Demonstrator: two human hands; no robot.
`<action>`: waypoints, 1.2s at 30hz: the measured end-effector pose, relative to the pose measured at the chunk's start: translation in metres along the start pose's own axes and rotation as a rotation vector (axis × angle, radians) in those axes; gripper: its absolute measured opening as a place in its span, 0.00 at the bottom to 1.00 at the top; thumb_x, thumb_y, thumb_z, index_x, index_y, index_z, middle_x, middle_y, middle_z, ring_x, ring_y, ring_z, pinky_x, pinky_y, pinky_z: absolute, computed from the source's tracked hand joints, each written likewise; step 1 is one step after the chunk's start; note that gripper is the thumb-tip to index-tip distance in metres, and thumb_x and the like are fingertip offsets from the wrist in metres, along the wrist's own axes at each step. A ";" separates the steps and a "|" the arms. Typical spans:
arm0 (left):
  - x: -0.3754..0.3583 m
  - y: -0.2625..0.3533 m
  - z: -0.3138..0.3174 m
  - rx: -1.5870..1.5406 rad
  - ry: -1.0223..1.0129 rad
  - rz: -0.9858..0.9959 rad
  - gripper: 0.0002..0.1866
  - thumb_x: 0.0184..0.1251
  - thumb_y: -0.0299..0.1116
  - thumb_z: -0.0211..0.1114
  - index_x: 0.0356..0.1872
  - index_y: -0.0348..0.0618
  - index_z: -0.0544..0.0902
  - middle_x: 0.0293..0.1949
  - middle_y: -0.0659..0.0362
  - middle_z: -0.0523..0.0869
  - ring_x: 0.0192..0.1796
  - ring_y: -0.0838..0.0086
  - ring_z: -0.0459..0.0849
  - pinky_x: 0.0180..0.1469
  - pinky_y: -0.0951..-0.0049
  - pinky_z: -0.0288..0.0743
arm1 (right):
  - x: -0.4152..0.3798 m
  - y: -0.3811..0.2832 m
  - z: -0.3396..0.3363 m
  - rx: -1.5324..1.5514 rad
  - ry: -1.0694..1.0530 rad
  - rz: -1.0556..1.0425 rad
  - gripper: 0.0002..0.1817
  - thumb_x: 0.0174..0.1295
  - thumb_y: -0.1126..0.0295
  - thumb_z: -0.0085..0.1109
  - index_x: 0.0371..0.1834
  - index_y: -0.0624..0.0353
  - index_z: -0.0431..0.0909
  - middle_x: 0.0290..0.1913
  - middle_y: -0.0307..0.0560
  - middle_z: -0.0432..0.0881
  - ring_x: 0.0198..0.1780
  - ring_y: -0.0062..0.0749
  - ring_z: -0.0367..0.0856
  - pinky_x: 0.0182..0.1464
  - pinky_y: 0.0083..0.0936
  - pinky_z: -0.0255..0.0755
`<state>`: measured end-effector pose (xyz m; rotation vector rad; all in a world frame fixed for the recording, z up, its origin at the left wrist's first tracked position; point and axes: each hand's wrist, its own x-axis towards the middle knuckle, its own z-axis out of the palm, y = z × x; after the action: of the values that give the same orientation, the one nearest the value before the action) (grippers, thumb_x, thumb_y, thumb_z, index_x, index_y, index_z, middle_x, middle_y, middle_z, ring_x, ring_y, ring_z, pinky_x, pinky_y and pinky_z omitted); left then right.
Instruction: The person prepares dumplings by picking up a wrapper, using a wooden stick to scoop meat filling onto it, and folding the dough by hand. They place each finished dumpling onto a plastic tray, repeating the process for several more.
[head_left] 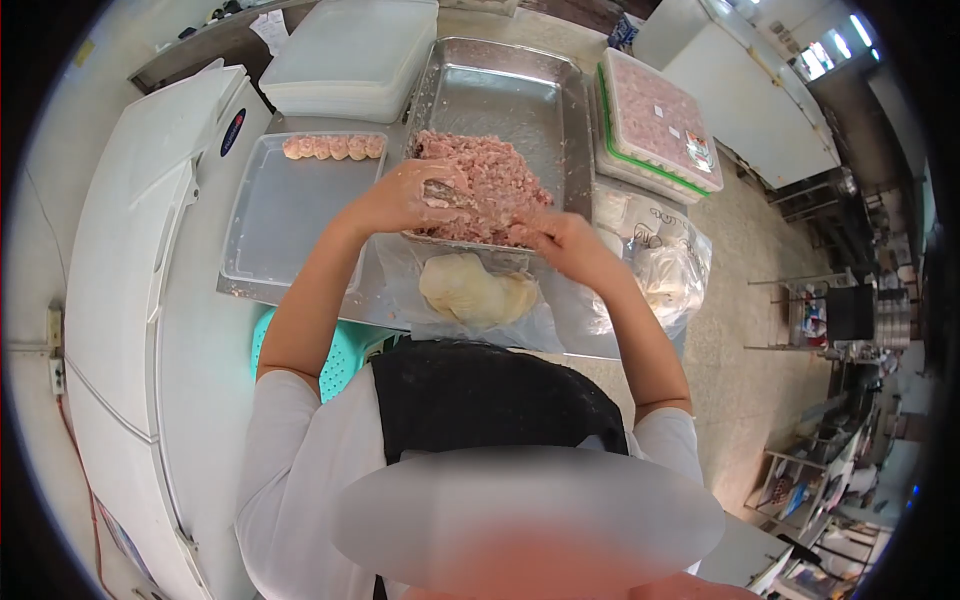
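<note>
A metal tray (500, 90) holds a heap of pink minced meat (490, 180) at its near end. My left hand (405, 198) is curled over the heap's left edge and cups a small pale dumpling wrapper (447, 192). My right hand (562, 243) rests at the meat's near right corner, fingertips pressed into the meat; what they hold is hidden. A pale stack of wrappers (475, 290) lies on clear plastic just in front of the tray, between my forearms.
A clear plastic tray (290, 215) on the left carries a row of finished dumplings (335, 147) along its far edge. White lids (350, 55) are stacked behind it. A lidded box of dumplings (655, 120) and plastic bags (665, 265) sit right. A white freezer (130, 250) stands left.
</note>
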<state>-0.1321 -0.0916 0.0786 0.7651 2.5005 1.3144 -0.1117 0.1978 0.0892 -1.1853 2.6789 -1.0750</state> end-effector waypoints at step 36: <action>-0.092 -0.303 -0.152 0.397 0.733 -0.385 0.38 0.63 0.36 0.63 0.72 0.45 0.55 0.51 0.41 0.81 0.50 0.48 0.81 0.49 0.55 0.76 | -0.022 -0.106 0.116 0.365 0.474 0.901 0.17 0.68 0.68 0.58 0.56 0.68 0.78 0.33 0.32 0.77 0.30 0.12 0.68 0.32 0.11 0.64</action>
<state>-0.2223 -0.3897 -0.0850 -0.2203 3.3015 1.0950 0.0049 0.0943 0.0595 0.3766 2.5952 -1.6210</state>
